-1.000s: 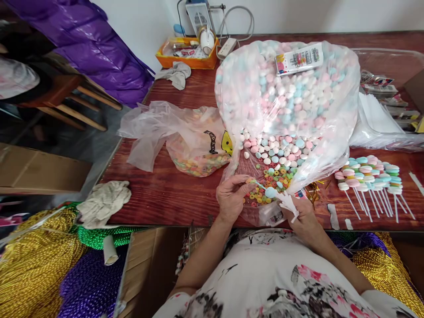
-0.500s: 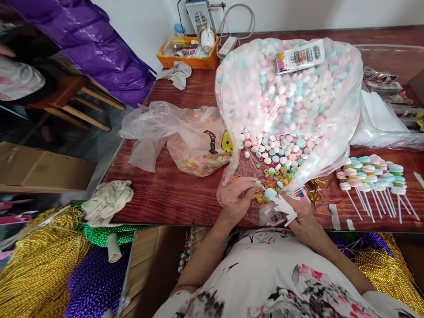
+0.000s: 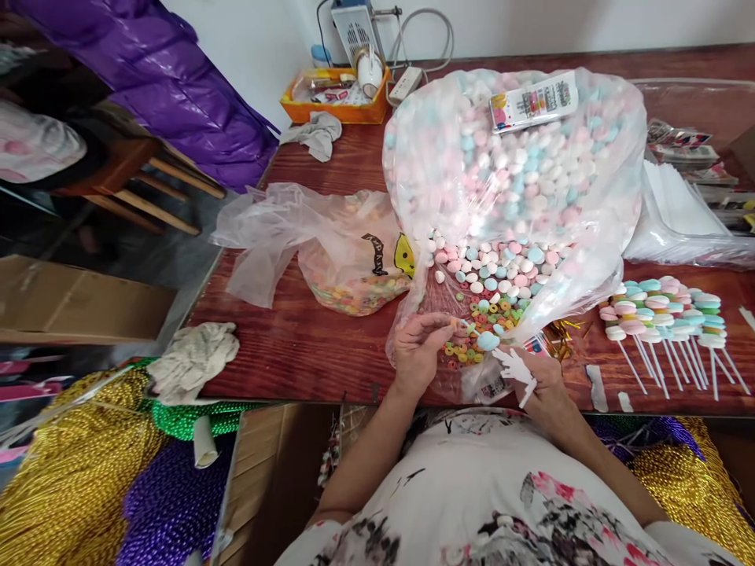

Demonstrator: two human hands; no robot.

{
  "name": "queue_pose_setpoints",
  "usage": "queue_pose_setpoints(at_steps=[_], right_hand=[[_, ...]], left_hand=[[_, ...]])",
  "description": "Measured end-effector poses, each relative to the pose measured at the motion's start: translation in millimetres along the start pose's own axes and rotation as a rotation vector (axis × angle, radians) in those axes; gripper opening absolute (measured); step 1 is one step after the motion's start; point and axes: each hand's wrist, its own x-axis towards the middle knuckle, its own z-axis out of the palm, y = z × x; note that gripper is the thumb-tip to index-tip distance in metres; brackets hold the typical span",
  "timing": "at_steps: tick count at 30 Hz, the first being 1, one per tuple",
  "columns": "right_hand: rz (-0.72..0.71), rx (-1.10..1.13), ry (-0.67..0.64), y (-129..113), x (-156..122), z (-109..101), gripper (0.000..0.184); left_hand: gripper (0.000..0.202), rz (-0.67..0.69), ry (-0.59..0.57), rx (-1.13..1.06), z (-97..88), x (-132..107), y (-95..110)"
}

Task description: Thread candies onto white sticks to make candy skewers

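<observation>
My left hand (image 3: 420, 350) is pinched on a small ring candy at the tip of a white stick, over a heap of coloured ring candies (image 3: 480, 326). My right hand (image 3: 539, 383) grips a bunch of white sticks (image 3: 514, 368); one carries a pale blue round candy (image 3: 487, 340). Both hands work at the mouth of a big clear bag (image 3: 519, 165) full of pink, blue and white round candies.
A smaller plastic bag of ring candies (image 3: 348, 267) lies to the left. Finished candy sticks (image 3: 664, 314) lie in a row at the right on the red wooden table (image 3: 307, 346). A crumpled cloth (image 3: 192, 358), an orange tray (image 3: 333, 94) and gold, green and purple bead strings (image 3: 71, 479) are around.
My left hand's fingers shifted slightly at the stick's tip, and my right hand moved a little to the right with the sticks. The view drifted slightly.
</observation>
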Motion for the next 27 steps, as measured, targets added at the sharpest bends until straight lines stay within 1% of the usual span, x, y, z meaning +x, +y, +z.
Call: queue_pose_setpoints(at_steps=[2,4,7,9,12,14,17,19,22,25,27], right_hand=[[0.012,0.034,-0.019,-3,1,-2,0.04],[0.031,0.023,-0.058,-7,2,-4,0.038],[0.056,-0.028,-0.132,-11,3,-8,0.037],[0.026,-0.068,-0.153,-10,3,-10,0.038],[-0.007,-0.153,-0.164,-8,0,-13,0.039],[0.006,-0.19,-0.161,-7,-2,-14,0.041],[0.06,-0.134,-0.162,-9,-2,-12,0.043],[0.078,-0.044,-0.114,-12,-2,-9,0.042],[0.052,0.056,-0.023,-14,-2,-3,0.036],[0.027,0.082,-0.036,-14,-4,0,0.03],[0.031,0.079,-0.046,-13,-5,0,0.029]], left_hand=[[0.018,-0.089,0.001,-0.083,0.0,2,5],[0.015,-0.106,-0.003,-0.1,-0.2,3,7],[0.012,-0.068,0.015,-0.049,-2.1,3,1],[0.012,-0.043,0.003,0.014,-5.7,2,-5],[0.016,-0.007,-0.068,0.108,-12.2,1,-13],[0.017,0.011,-0.124,0.135,-14.2,0,-16],[0.016,0.012,-0.163,0.122,-9.5,-3,-18],[0.018,-0.028,-0.142,0.052,-2.1,-6,-18],[0.024,-0.129,-0.058,-0.127,9.1,-9,-17],[0.029,-0.192,0.011,-0.238,14.7,-8,-15],[0.03,-0.215,0.023,-0.271,15.3,-7,-14]])
